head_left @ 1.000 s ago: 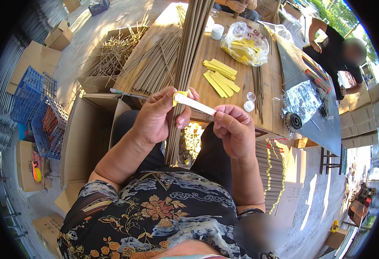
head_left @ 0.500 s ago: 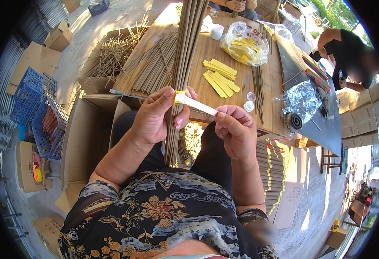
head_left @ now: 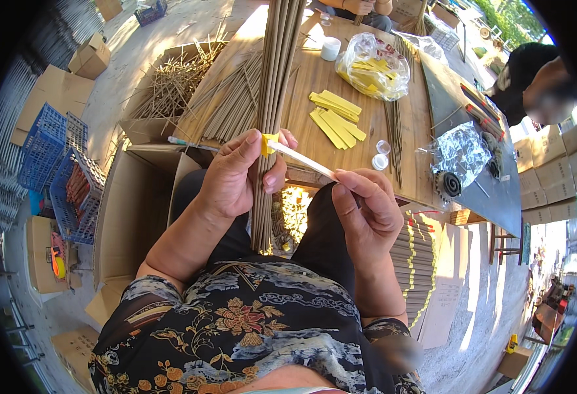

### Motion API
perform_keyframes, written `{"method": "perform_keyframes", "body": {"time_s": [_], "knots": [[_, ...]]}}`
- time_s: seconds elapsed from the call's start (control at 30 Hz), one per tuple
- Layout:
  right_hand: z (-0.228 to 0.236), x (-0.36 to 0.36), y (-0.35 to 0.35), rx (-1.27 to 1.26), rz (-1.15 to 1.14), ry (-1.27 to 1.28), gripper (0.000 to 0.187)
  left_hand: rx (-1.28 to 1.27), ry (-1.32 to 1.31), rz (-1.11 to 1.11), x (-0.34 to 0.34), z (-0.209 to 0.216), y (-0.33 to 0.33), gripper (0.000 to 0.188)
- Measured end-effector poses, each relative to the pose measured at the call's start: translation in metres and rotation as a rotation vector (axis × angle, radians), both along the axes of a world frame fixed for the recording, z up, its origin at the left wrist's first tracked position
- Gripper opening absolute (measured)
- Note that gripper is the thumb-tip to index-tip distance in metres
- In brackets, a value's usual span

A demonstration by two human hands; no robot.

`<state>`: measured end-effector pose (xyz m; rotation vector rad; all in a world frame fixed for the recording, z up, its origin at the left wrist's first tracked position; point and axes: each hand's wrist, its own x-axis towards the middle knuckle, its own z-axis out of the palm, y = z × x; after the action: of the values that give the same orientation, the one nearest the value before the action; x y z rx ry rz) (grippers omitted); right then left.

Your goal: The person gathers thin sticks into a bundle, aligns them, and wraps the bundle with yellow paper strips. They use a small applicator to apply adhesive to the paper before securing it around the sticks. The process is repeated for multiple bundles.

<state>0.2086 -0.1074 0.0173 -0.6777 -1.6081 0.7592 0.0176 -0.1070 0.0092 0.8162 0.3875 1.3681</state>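
Observation:
My left hand (head_left: 230, 176) is closed around a bundle of thin brown sticks (head_left: 276, 79), which stands nearly upright between my knees. A yellow paper band (head_left: 268, 146) goes around the bundle under my left thumb and fingers. From that band a paper strip (head_left: 305, 161), pale side up, stretches out to the right. The fingertips of my right hand (head_left: 372, 213) pinch its far end. On the wooden table (head_left: 301, 131) ahead lie loose yellow paper strips (head_left: 333, 125) in small stacks.
Loose brown sticks (head_left: 236, 98) cover the table's left part. A clear bag of yellow strips (head_left: 374, 69), a white jar (head_left: 330, 48) and crumpled plastic (head_left: 459, 154) stand farther right. A cardboard box (head_left: 131, 210) is at my left. Banded bundles (head_left: 414, 262) lie at right. A co-worker (head_left: 531, 79) bends over.
My right hand has shifted slightly right and down, its fingers straighter at the strip's end. The bundle leans slightly more to the left. The co-worker at right has bent lower.

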Motion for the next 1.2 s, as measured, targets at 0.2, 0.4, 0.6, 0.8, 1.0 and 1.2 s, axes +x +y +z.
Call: {"method": "perform_keyframes", "body": {"time_s": [0.2, 0.4, 0.6, 0.8, 1.0, 1.2], "knots": [[0.005, 0.0, -0.001, 0.108, -0.037, -0.081, 0.022, 0.016, -0.056, -0.078, -0.003, 0.001, 0.001, 0.039], [0.01, 0.001, -0.005, 0.257, -0.109, -0.217, 0.023, -0.009, -0.011, 0.008, 0.0, 0.004, -0.001, 0.039], [0.01, 0.002, -0.003, 0.299, -0.122, -0.202, 0.022, 0.012, -0.045, -0.057, -0.005, 0.0, 0.002, 0.038], [0.009, 0.0, -0.003, 0.269, -0.085, -0.198, 0.023, -0.042, -0.036, 0.009, -0.001, 0.003, -0.001, 0.04], [0.009, 0.001, -0.001, 0.286, -0.089, -0.191, 0.023, -0.033, -0.019, -0.02, -0.002, 0.003, 0.0, 0.041], [0.006, 0.003, -0.001, 0.232, -0.122, -0.153, 0.023, -0.034, 0.051, -0.019, -0.001, 0.002, 0.001, 0.04]]}}
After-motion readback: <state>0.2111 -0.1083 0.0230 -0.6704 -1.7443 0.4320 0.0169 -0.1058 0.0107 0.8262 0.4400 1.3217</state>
